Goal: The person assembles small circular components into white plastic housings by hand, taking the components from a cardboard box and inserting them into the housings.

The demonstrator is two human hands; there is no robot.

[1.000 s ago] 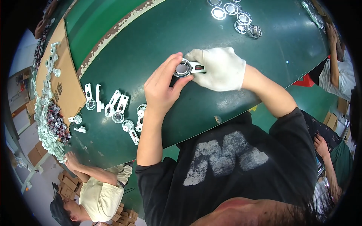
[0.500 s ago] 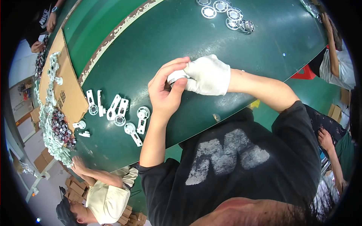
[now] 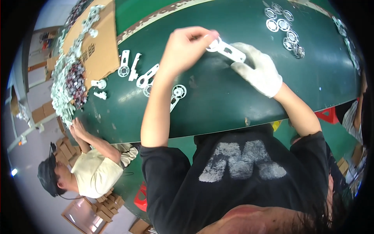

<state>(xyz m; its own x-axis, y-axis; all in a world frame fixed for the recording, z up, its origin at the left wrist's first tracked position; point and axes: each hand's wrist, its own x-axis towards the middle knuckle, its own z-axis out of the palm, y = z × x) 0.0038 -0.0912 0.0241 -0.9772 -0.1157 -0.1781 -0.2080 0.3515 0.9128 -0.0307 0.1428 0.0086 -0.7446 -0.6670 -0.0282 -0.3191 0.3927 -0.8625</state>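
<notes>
Above the table, my left hand (image 3: 183, 48), bare, pinches the ring-shaped end of a white plastic part with a slotted arm (image 3: 232, 53). The part's arm slants down to the right. My right hand (image 3: 261, 70), in a white glove, curls its thumb and fingers around the far end of that arm. Left of my forearm lie several similar white parts (image 3: 124, 64), some partly hidden behind the arm. Round silver-and-white rings (image 3: 284, 25) lie in a loose group at the far right.
A cardboard sheet (image 3: 103, 58) lies at the left, with heaps of pale parts (image 3: 62, 93) and small dark red-and-silver pieces (image 3: 76, 84) along it. Another person (image 3: 93, 167) works at the lower left. The green table's (image 3: 218, 113) front edge runs before my torso. A red stool (image 3: 327, 116) stands at right.
My hands have moved apart from their cupped hold, and the white part now shows stretched between them. The view has shifted, so the table things appear displaced.
</notes>
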